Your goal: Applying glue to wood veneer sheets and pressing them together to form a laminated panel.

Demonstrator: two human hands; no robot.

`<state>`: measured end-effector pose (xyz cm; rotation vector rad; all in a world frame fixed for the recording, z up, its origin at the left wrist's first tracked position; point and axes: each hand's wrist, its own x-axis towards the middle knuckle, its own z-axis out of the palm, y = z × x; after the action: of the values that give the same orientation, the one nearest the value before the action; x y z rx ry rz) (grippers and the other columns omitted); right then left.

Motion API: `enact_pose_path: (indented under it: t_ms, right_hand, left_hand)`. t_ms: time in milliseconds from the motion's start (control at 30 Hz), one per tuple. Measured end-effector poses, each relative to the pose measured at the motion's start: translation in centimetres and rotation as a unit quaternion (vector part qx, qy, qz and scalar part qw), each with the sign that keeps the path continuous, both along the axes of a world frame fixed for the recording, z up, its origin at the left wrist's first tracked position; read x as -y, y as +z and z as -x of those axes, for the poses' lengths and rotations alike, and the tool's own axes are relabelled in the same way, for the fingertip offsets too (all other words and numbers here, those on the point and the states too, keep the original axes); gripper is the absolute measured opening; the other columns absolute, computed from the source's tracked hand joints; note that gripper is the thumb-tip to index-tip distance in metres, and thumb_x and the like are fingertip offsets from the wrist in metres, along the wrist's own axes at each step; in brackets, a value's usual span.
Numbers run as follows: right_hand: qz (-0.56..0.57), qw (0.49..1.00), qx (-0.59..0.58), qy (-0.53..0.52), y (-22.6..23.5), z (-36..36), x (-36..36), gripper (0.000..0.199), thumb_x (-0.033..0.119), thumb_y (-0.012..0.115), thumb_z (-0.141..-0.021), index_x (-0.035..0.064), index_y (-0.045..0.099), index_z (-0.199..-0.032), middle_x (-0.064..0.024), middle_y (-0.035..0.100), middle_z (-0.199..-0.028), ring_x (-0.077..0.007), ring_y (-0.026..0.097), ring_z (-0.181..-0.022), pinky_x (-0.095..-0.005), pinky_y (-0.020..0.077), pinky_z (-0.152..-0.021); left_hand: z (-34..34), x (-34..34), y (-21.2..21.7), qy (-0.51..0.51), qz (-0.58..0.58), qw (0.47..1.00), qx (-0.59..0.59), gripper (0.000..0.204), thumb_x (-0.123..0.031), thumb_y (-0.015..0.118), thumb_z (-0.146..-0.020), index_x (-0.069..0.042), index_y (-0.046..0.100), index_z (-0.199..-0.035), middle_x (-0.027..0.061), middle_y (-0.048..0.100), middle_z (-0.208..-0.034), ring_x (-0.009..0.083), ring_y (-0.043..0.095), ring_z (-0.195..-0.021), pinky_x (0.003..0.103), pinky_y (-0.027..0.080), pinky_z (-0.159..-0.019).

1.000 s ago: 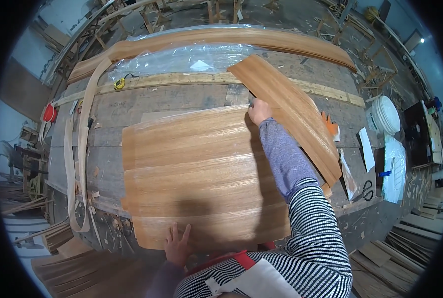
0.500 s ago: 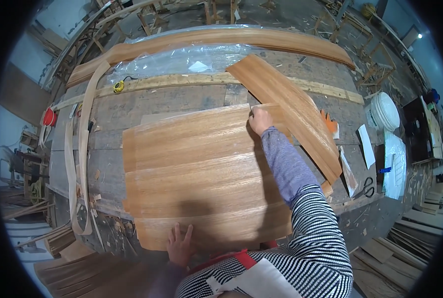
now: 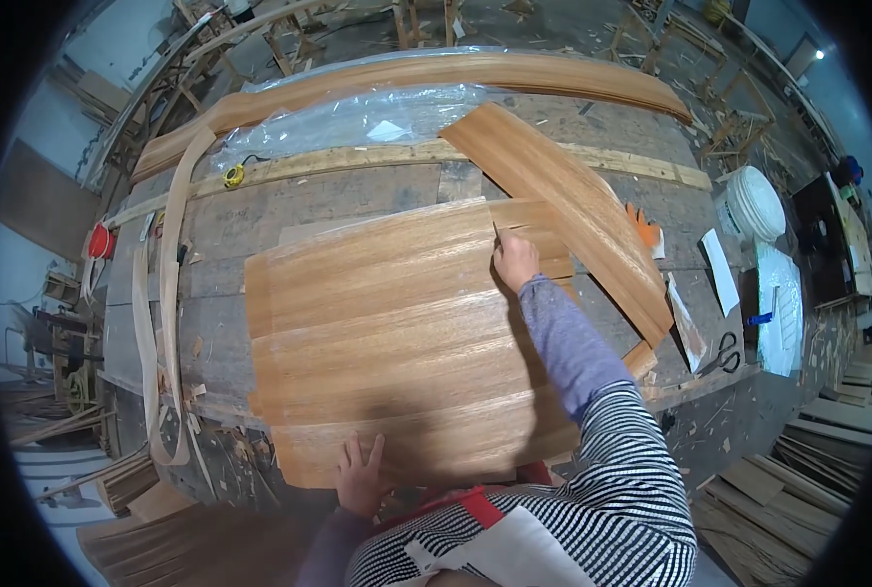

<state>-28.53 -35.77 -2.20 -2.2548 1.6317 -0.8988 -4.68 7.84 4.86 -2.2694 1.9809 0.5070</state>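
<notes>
Under the fingers of our left hand (image 3: 360,476), which are resting apart and loose, a thin brown wood sheet (image 3: 387,333) is lying, its banded grain running crosswise with glossy streaks. That hand is hiding part of the near edge. On its right part our right hand (image 3: 517,259) is holding its fingers curled; whether they are grasping anything, we cannot tell. To their right, a long flat veneer strip (image 3: 568,220) is lying aslant.

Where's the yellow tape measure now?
Head view: the yellow tape measure sits far left on the workbench, at the pale batten, right of the looped strip and just this side of the clear plastic sheeting.
</notes>
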Motion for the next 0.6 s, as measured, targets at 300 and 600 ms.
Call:
enact_pose_path:
  t_ms: [300, 600]
  right_hand:
    - [-0.010, 1.000, -0.002, 0.002, 0.3, 0.6, -1.9, 0.007, 0.006, 0.059, -0.077, 0.0019, 0.057, -0.082, -0.0251, 0.063, -0.075, -0.0446, 0.063, -0.074, -0.0549, 0.0490, -0.067]
    - [-0.035, 0.999, -0.008, -0.006, 0.8, 1.6, -5.1, 0.008, 0.006, 0.059, -0.078, 0.0012, 0.056, -0.083, -0.0253, 0.063, -0.074, -0.0457, 0.062, -0.074, -0.0555, 0.0490, -0.068]
  left_hand:
    - [-0.4, -0.2, 0.3, 0.004, -0.021, 0.999, -0.024, 0.104, -0.037, 0.086, -0.060, -0.026, 0.035, -0.150, 0.0242, 0.029, -0.152, 0.0477, 0.037, -0.131, 0.056, 0.040, -0.098]
    - [0.1, 0.4, 1.5, 0.005, -0.042, 0.999, 0.014, 0.105, -0.039, 0.086, -0.058, -0.023, 0.038, -0.149, 0.0230, 0.033, -0.149, 0.0440, 0.040, -0.127, 0.053, 0.042, -0.099]
